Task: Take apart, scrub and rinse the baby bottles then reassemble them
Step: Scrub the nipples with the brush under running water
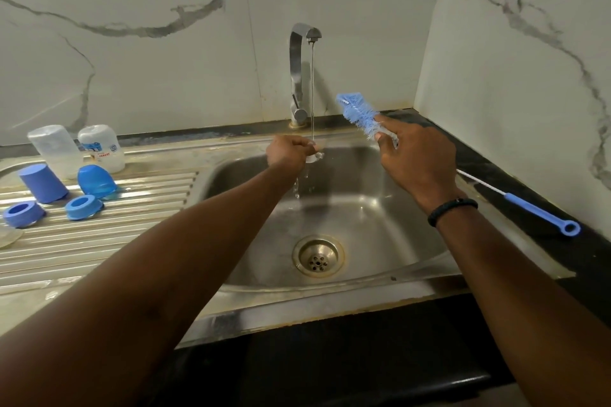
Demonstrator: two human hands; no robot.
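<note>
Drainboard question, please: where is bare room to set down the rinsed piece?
The near ribbed drainboard, between the blue rings and sink, is free. Its far end is crowded with caps and upturned bottles.

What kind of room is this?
Most likely a home kitchen: a steel sink with a running tap, a ribbed drainboard holding bottle parts, and marble-look wall tiles.
</note>
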